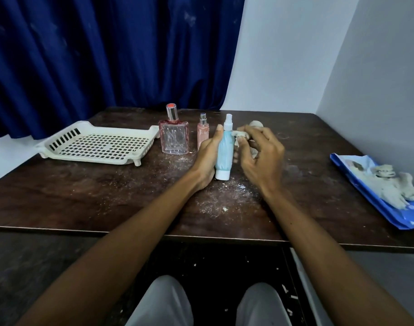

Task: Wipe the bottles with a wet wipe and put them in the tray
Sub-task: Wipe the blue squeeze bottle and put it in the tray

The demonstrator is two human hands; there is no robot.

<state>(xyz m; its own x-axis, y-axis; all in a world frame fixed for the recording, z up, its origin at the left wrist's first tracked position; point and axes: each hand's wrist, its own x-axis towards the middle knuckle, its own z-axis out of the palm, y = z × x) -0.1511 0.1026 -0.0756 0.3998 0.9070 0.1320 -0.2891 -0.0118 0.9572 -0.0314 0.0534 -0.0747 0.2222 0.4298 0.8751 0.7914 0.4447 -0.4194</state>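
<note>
My left hand (207, 158) grips a light blue spray bottle (224, 154) with a white base and a white nozzle, held upright just above the table. My right hand (260, 156) pinches a crumpled wet wipe (242, 135) against the bottle's upper right side. A square pink glass perfume bottle (174, 137) with a silver cap and a slim pink spray bottle (203, 134) stand on the table behind my left hand. The cream slotted tray (95, 147) lies at the left with nothing in it.
A blue wet-wipe pack (366, 191) with a wipe (394, 187) pulled out lies at the table's right edge. A pale object (256, 124) sits behind my right hand, mostly hidden. White crumbs dust the dark wooden table (107, 196). A blue curtain hangs behind.
</note>
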